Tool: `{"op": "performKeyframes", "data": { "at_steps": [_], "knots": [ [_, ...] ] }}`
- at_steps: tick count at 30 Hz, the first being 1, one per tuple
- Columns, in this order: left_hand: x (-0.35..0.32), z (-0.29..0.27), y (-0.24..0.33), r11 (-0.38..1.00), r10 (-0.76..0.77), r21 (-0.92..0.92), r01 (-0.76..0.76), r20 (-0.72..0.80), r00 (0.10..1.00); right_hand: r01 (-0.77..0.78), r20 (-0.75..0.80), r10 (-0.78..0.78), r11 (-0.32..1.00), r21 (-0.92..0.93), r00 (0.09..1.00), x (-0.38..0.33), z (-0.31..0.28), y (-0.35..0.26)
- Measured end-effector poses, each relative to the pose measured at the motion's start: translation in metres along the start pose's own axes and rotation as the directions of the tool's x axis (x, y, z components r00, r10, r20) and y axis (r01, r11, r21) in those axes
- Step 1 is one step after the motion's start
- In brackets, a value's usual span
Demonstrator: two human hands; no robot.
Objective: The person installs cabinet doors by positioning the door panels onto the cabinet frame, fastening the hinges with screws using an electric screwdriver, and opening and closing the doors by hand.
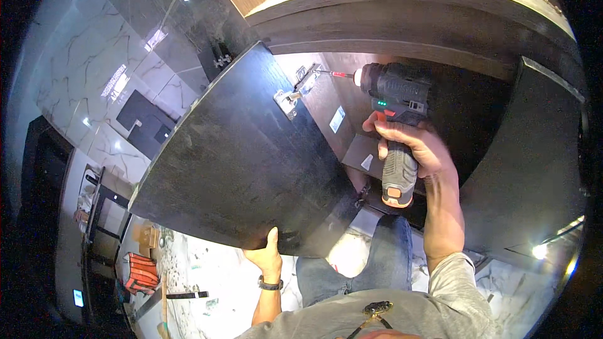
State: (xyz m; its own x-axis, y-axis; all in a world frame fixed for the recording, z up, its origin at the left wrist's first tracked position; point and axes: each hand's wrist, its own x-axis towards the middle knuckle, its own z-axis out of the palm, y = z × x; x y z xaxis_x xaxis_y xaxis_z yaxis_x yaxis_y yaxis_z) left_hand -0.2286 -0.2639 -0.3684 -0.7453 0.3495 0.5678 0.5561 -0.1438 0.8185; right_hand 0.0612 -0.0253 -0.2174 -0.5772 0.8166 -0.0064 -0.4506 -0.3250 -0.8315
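Note:
A black cordless drill with a pistol grip is in my right hand, its fingers wrapped round the handle near the orange trigger. The drill's long bit, with a red band, points left and reaches the metal hinge on the cabinet's inner side wall. That hinge joins a dark cabinet door, which stands swung out to the left. At the door's lower edge, my left hand grips the panel, the thumb on its face and the other fingers hidden behind it.
A second dark door stands out at the right. Above runs the cabinet's dark front rail. A small shelf shows inside. On the littered floor at the left lies a red-orange bag, near a wooden-handled tool.

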Motion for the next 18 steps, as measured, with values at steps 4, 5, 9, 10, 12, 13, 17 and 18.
{"op": "performKeyframes", "data": {
  "at_steps": [4, 5, 9, 10, 12, 13, 17, 18],
  "knots": [
    [0.0006, -0.0028, 0.0055, 0.999, -0.024, 0.028, 0.024, 0.022, 0.999, 0.034, 0.024, -0.033, 0.999, -0.037, 0.999, 0.0019, -0.0006, 0.0032],
    [0.0010, -0.0036, 0.0066, 0.999, -0.041, 0.034, 0.040, 0.040, 0.998, 0.056, 0.034, -0.054, 0.997, -0.058, 0.998, 0.0018, -0.0005, 0.0045],
    [0.0006, -0.0005, 0.0064, 0.998, 0.024, 0.056, -0.024, 0.004, 1.000, 0.073, 0.030, -0.070, 0.991, -0.112, 0.997, -0.0009, 0.0004, 0.0058],
    [0.0000, -0.0004, 0.0065, 0.997, 0.032, 0.066, -0.033, 0.013, 0.999, 0.071, 0.023, -0.069, 0.989, -0.130, 0.997, -0.0021, 0.0005, 0.0054],
    [-0.0021, 0.0006, 0.0066, 1.000, 0.019, 0.020, -0.019, 0.028, 0.999, 0.053, 0.009, -0.053, 0.994, -0.098, 0.999, -0.0058, -0.0001, 0.0036],
    [-0.0015, 0.0009, 0.0060, 1.000, 0.013, -0.003, -0.013, 0.039, 0.999, 0.036, -0.002, -0.036, 0.996, -0.080, 0.999, -0.0067, -0.0005, 0.0030],
    [-0.0024, -0.0018, 0.0022, 1.000, 0.010, 0.021, -0.012, 0.088, 0.996, 0.056, 0.001, -0.056, 0.991, -0.123, 0.998, -0.0050, -0.0068, 0.0069],
    [-0.0031, -0.0004, 0.0039, 1.000, 0.012, 0.025, -0.014, 0.102, 0.995, 0.074, 0.012, -0.073, 0.983, -0.167, 0.997, -0.0052, -0.0090, 0.0069]
  ]
}}
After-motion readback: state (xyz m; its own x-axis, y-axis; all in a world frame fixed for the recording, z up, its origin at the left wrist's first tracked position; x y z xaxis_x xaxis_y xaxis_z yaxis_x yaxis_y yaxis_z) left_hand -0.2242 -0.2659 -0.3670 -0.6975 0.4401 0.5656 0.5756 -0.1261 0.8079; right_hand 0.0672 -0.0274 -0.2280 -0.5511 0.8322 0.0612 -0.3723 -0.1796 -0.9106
